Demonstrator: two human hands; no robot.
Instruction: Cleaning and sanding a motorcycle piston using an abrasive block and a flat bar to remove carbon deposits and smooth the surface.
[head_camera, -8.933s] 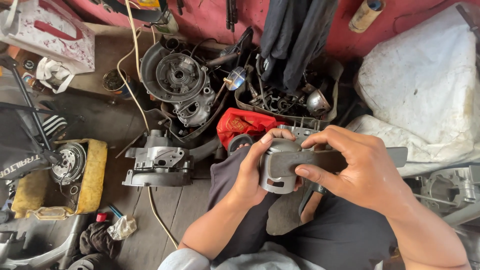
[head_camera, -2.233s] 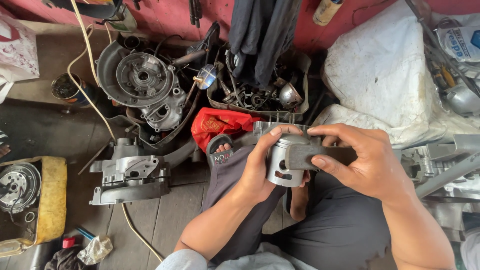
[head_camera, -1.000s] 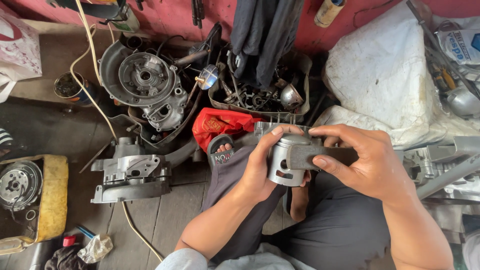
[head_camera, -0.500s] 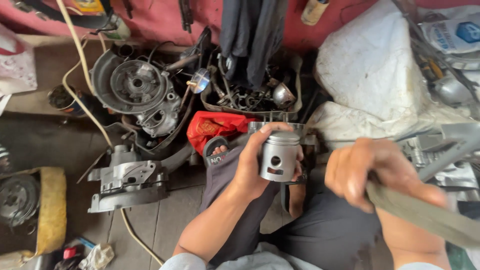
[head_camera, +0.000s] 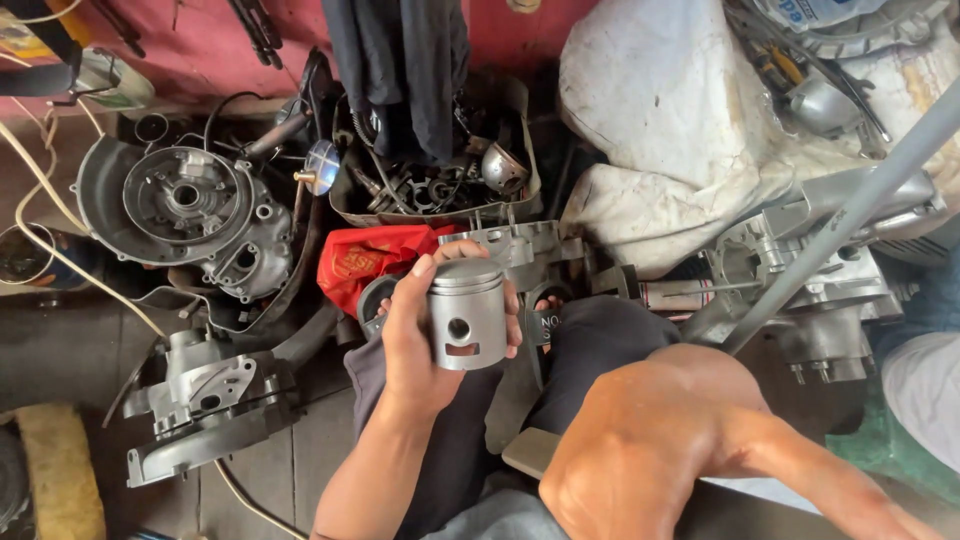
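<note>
I am looking down at the piston (head_camera: 467, 315), which my left hand (head_camera: 420, 335) is holding above my lap, just right of the red bag (head_camera: 365, 262). The left grip is closing round it: thumb along the top edge, fingers (head_camera: 512, 318) wrapping behind the far side, palm against the left wall. My right hand (head_camera: 660, 450) is sitting lower and to the right of the piston, well apart from it, and seems to be clenching a flat grey file (head_camera: 535, 452), though its fingers are hiding underneath, so I cannot tell how firmly.

The piston is standing upright, crown up, skirt down, its long axis running nearly vertical in the view. The round pin hole and the slot below it are facing me.

I am judging it as stiff bare metal, light for its bulk since it is hollow, and likely slick with oil. The ring grooves near the crown and the thin skirt edge could mark easily. Holding across the plain skirt walls, as the left hand is doing, looks safest.

Left of the piston, an engine casing (head_camera: 215, 395) is lying on the floor.
</note>
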